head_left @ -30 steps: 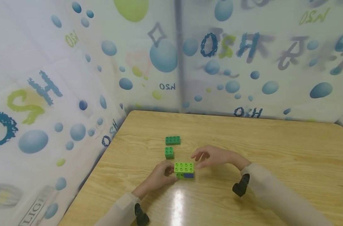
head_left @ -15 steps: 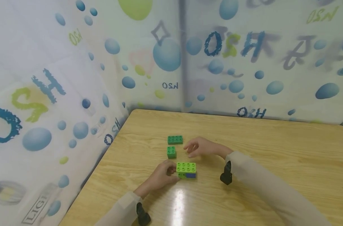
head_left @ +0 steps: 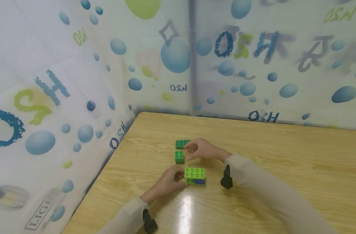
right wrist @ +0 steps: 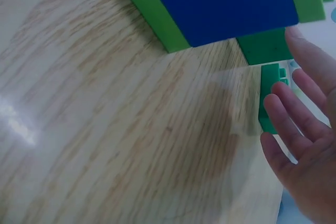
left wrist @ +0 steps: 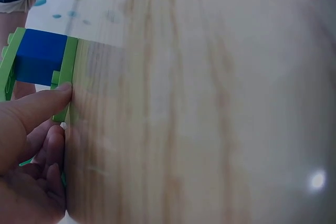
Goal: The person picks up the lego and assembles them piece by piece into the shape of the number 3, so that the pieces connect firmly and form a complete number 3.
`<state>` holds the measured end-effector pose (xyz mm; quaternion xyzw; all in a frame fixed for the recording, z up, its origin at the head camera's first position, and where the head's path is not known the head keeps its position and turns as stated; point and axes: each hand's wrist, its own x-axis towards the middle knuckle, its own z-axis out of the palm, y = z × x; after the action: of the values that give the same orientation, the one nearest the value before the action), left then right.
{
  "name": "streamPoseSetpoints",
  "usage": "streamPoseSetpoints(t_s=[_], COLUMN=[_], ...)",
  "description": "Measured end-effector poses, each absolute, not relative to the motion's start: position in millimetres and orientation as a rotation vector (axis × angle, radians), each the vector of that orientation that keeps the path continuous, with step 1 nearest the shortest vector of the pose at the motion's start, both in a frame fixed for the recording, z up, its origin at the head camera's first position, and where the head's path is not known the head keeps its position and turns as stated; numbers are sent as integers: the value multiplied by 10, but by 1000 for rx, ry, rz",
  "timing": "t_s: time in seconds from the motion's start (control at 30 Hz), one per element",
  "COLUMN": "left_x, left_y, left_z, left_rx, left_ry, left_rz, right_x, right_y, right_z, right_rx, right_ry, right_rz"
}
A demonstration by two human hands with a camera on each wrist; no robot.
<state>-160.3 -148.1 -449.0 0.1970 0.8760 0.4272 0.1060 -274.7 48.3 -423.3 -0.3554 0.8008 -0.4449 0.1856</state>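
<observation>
A stack of toy building bricks (head_left: 195, 172) stands on the table, light green above and below, with a blue brick (left wrist: 42, 57) between the green layers. My left hand (head_left: 170, 181) holds the stack at its left end; in the left wrist view the thumb lies on the lower green layer. Behind the stack is a small square green brick (head_left: 179, 157), and farther back a longer green brick (head_left: 181, 144), partly covered by my right fingers. My right hand (head_left: 203, 149) is beside these two bricks with loosely bent fingers, gripping nothing; whether it touches the long brick I cannot tell.
The wooden table (head_left: 277, 152) reaches far to the right. A patterned curtain (head_left: 154, 65) borders its back and left edges. Each sleeve carries a dark wrist camera (head_left: 226, 177).
My right hand has moved left and away from me, from beside the stack to the green bricks. My left hand stays at the stack. The head view has shifted slightly.
</observation>
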Motion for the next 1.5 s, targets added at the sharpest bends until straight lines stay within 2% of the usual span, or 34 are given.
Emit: streamPoseSetpoints(t_s=[1.5], left_x=[-1599], left_y=[-1470], left_z=[-4487], left_rx=[605], left_ry=[2584], left_rz=[1274], right_x=[-2634], right_y=[256], right_z=[-4211], right_rx=[-998], right_ry=[2230], right_rz=[-1224])
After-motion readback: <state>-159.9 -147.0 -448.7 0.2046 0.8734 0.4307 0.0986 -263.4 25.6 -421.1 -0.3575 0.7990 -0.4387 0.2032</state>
